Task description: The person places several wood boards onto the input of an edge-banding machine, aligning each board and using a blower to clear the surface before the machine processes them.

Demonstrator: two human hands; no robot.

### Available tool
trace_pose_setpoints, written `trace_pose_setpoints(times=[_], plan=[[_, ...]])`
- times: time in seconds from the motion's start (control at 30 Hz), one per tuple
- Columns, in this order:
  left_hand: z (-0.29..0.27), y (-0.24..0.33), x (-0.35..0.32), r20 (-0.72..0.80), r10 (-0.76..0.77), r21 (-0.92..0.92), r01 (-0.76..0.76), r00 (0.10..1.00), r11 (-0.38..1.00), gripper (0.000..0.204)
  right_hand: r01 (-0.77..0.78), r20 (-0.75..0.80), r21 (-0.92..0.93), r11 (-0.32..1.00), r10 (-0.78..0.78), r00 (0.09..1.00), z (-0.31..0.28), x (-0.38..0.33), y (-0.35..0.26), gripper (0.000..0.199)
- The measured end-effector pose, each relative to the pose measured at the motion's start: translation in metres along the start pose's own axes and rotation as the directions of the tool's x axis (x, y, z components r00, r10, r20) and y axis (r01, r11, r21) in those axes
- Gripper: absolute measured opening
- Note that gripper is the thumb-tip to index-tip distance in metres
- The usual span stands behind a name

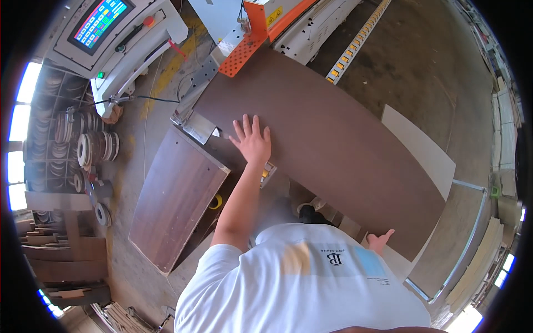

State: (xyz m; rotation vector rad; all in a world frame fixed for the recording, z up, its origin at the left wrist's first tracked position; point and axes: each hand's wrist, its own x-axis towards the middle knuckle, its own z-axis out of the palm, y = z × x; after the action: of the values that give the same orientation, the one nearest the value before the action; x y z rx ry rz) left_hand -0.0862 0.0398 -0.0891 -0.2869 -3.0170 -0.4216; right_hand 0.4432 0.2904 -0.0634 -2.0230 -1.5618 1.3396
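A long brown board (327, 133) stretches from the orange-edged machine at the top down toward the lower right. My left hand (252, 141) lies flat on its left part, fingers spread, close to the board's edge. At the near right edge of the board, my right hand (378, 242) grips it with a digit stretched over the top face; its other fingers are mostly hidden. The board's far left end passes by a perforated orange plate (244, 53) on the machine.
A control panel with a lit screen (101, 23) stands upper left. A wood-topped cabinet (177, 194) is left of my arm, with yellow tape (216, 201) inside. A roller rail (358, 44) runs upper right. A pale board (419, 141) lies beyond the brown one; edging rolls (97, 150) sit far left.
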Motion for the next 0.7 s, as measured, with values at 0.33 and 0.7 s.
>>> trace_pose_setpoints(times=[0.33, 0.7], plan=[[0.035, 0.068, 0.064, -0.026, 0.018, -0.017, -0.018, 0.999, 1.0, 0.055, -0.265, 0.194, 0.935, 0.235, 0.286, 0.938, 0.027, 0.134, -0.048, 0.066], [0.09, 0.117, 0.136, -0.008, 0.222, -0.045, -0.223, 0.975, 0.974, 0.06, -0.207, 0.197, 0.65, 0.731, 0.101, 0.975, 0.027, 0.201, -0.005, 0.093]])
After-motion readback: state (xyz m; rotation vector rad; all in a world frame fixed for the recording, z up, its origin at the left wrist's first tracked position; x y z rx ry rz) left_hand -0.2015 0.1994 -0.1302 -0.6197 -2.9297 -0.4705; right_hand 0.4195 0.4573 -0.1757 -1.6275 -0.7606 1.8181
